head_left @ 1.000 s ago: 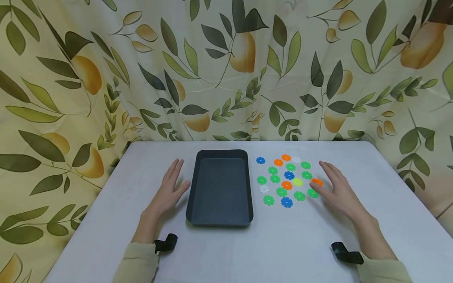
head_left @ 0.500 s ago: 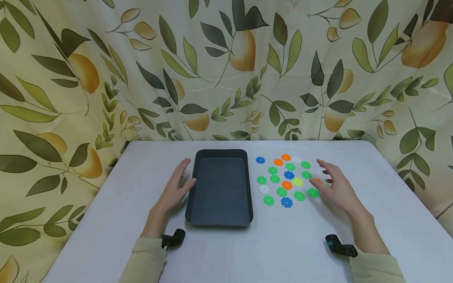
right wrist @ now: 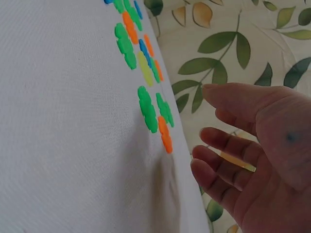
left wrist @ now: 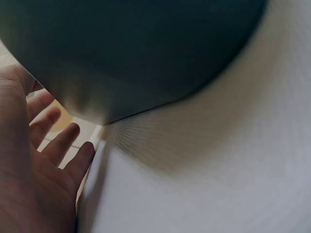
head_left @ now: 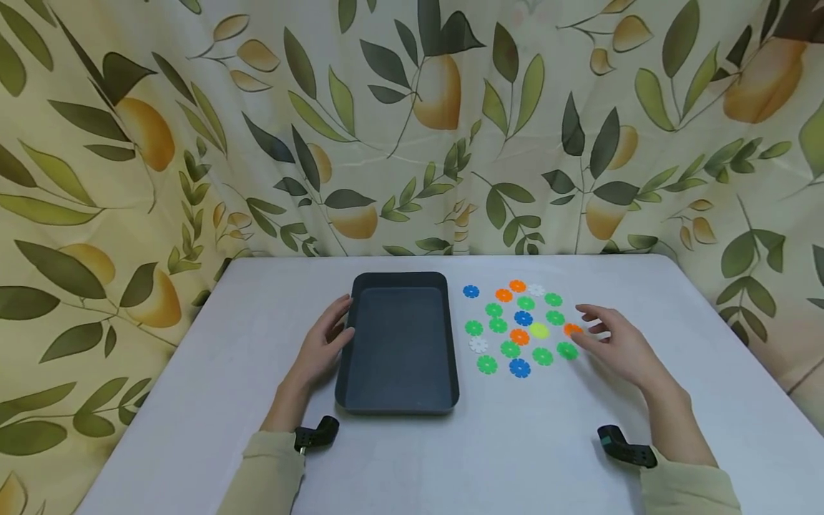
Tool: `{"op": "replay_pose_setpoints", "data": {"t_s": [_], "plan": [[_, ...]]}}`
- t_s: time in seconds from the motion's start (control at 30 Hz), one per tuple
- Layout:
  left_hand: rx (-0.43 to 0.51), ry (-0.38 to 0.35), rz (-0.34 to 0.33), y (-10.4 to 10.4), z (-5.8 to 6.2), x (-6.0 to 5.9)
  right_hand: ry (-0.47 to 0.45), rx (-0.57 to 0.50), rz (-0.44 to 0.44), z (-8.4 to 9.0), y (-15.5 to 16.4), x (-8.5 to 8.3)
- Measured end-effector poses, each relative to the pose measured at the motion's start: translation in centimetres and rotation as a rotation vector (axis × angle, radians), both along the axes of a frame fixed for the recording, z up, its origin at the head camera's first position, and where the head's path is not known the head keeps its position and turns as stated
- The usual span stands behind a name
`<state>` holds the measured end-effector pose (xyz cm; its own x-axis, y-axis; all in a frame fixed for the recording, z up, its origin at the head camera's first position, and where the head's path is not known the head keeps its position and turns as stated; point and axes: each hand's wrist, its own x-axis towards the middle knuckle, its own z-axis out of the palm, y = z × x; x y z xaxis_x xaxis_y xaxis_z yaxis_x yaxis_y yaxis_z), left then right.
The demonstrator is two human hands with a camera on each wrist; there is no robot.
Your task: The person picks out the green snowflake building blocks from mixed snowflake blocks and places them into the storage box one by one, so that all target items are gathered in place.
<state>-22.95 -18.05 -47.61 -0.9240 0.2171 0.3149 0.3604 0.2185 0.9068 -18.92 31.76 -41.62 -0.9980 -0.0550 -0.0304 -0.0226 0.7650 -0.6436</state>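
Note:
In the head view a dark grey rectangular tray (head_left: pixel 402 347) lies on the white-covered table. My left hand (head_left: pixel 320 347) is at its left side, thumb tip and fingertips right at the rim. The left wrist view shows that hand's fingers (left wrist: pixel 60 145) loosely spread beside the tray's outer wall (left wrist: pixel 146 63). Flower-shaped plastic discs in green, blue, orange, white and yellow are scattered right of the tray. My right hand (head_left: pixel 621 347) hovers at their right edge, fingers relaxed and holding nothing. Its thumb is close to an orange disc (head_left: pixel 572 330) and a green disc (head_left: pixel 567 350).
A blue disc (head_left: pixel 519 368) lies nearest the front of the scatter, and another blue disc (head_left: pixel 471 291) at its back left. The tablecloth (head_left: pixel 515 458) reaches back to a curtain (head_left: pixel 399 172) printed with leaves and fruit. Each wrist wears a black camera.
My left hand has moved right, from beside the tray to its left rim. My right hand's fingers have bent a little while it stays beside the discs. Tray and discs have not moved.

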Motion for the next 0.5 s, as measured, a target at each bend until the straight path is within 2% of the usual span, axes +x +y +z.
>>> {"op": "replay_pose_setpoints", "data": {"t_s": [0.37, 0.5], "plan": [[-0.081, 0.033, 0.020, 0.1, -0.1, 0.4, -0.041, 0.029, 0.003, -0.3, 0.5, -0.1], [-0.120, 0.034, 0.034, 0.8, 1.9, 1.6, -0.064, 0.033, -0.004, -0.6, 0.6, -0.1]]}}
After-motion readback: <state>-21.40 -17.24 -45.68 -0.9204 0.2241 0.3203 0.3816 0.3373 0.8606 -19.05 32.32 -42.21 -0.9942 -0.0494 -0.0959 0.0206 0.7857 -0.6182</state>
